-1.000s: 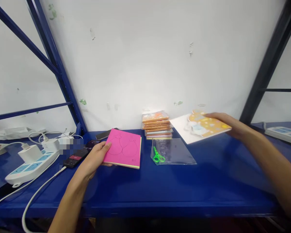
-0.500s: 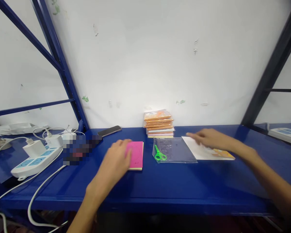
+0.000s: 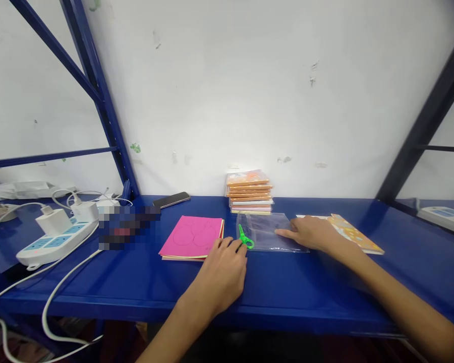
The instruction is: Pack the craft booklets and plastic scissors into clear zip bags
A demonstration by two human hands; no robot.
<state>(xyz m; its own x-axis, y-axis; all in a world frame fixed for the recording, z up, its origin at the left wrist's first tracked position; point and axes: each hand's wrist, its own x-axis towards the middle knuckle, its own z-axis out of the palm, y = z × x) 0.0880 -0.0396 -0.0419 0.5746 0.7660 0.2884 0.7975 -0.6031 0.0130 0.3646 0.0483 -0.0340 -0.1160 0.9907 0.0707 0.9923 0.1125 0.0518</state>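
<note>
green scissors [image 3: 245, 238] lie right at the fingertips of the left hand [image 3: 221, 272], fingers curled and touching the handle, grip unclear; the right hand [image 3: 314, 233] keeps its fingers nearly straight, flat on the clear plastic sleeve [image 3: 265, 233], with pink card [image 3: 191, 237] left of the left fingers.

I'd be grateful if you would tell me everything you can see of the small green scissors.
The small bright-green scissors lie at the left edge of a clear plastic pouch on the blue shelf. A finger loop shows at the lower end, with a narrow green shank running up and away from it. The blades are too small to make out. The person's left hand reaches just beside the loop, though contact is unclear.
</note>
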